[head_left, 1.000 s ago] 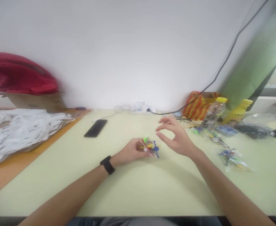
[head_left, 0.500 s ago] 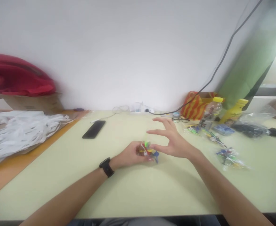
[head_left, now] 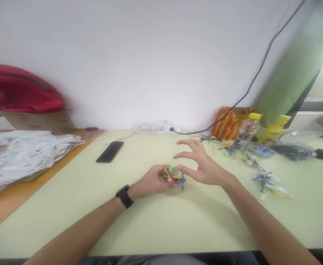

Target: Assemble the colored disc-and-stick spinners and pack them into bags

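My left hand [head_left: 153, 179], with a black watch on its wrist, is closed around a small multicoloured plastic toy [head_left: 173, 176] just above the table. Red, yellow, bright green and white parts show on it, and a blue piece sticks out at its right end. My fingers hide its left side. Close by on the right, my right hand [head_left: 198, 162] has its fingers spread and holds nothing. Its thumb tip is at the toy's upper right; I cannot tell whether they touch.
A black phone [head_left: 110, 152] lies left on the pale table [head_left: 139, 228]. At right are clear packets of coloured plastic parts [head_left: 269, 185], glasses [head_left: 211, 140], a clear bottle [head_left: 247, 132] and a yellow bottle [head_left: 276, 130]. White strips [head_left: 29, 154] cover the left side.
The toy has turned slightly in my left hand, so its blue piece now stands more upright. My right thumb has shifted a little up and to the right.
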A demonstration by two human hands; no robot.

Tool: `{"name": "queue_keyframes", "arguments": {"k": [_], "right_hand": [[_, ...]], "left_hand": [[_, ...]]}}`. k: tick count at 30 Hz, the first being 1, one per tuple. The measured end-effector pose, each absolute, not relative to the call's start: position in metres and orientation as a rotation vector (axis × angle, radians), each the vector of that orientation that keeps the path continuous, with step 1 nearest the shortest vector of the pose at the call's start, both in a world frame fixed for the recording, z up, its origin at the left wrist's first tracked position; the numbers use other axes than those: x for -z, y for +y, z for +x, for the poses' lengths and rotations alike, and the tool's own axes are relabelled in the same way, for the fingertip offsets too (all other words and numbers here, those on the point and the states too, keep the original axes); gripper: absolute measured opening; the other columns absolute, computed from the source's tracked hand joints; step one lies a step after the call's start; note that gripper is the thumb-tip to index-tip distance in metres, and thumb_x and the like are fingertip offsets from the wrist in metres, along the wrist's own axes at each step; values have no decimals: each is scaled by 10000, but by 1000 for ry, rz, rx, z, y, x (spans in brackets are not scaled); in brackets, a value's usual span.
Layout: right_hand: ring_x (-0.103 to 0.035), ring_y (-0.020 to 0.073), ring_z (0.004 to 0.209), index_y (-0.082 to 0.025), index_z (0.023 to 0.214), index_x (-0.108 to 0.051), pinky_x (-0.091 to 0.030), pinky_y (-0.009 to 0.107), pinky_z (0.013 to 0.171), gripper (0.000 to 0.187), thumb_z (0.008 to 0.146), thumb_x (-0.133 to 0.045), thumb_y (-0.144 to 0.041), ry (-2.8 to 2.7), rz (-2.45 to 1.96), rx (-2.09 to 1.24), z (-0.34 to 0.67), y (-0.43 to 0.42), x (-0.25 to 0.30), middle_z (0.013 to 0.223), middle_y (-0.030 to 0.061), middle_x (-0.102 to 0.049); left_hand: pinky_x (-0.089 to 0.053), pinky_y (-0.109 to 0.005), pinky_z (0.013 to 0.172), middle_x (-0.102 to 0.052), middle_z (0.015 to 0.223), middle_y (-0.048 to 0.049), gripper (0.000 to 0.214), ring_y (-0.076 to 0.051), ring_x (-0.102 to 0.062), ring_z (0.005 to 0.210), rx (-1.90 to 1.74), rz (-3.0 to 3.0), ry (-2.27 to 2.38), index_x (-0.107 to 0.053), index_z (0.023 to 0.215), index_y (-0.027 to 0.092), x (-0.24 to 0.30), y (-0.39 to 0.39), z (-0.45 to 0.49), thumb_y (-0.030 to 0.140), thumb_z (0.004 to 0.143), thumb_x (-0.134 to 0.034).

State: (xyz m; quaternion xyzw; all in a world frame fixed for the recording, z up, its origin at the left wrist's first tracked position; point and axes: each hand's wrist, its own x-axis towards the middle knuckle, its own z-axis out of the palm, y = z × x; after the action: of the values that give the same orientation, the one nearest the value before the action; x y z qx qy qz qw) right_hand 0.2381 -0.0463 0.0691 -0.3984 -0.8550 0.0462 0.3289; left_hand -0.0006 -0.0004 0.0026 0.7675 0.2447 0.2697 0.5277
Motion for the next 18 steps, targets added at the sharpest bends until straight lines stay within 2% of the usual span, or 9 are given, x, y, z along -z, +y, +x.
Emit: {"name": "queue_keyframes", "arguments": {"k": [4,7,12,18], "right_hand": [[-420,278,1399,-278,1033,-727,-315,548,1204,331,1077,-398,-289,-2157,-1016,-246,244,-45,-73,1440,60,-556],[-458,291,1371,-283,950,-723,-359,545,1176,245,1038,-494,-289,-2147,-1027,-272,249,-43,-76,1389,58,-589],[-489,303,1352,-293,975,-738,-392,532,1149,87,952,-685,-357,-2224,-999,-332,255,-43,-83,1363,68,-597],[-535,290,1291,-258,841,-704,-378,512,1131,82,919,-708,-282,-2115,-1041,-259,251,-43,-84,1307,69,-627]], "left_hand": [[-561,-343,840,-773,1057,-113,331,-250,-721,958,-676,1866,596,-714,999,142,-2,0,-1,403,834,-831],[-563,-346,826,-771,1047,-105,336,-252,-717,953,-684,1904,608,-713,998,146,-5,-2,-1,422,839,-821],[-558,-354,846,-772,1063,-98,318,-252,-715,953,-685,1949,598,-723,1038,157,-10,-5,-1,406,856,-799],[-528,-314,805,-765,999,-61,272,-218,-692,894,-729,2047,633,-720,993,171,-11,-6,0,402,865,-786]]}}
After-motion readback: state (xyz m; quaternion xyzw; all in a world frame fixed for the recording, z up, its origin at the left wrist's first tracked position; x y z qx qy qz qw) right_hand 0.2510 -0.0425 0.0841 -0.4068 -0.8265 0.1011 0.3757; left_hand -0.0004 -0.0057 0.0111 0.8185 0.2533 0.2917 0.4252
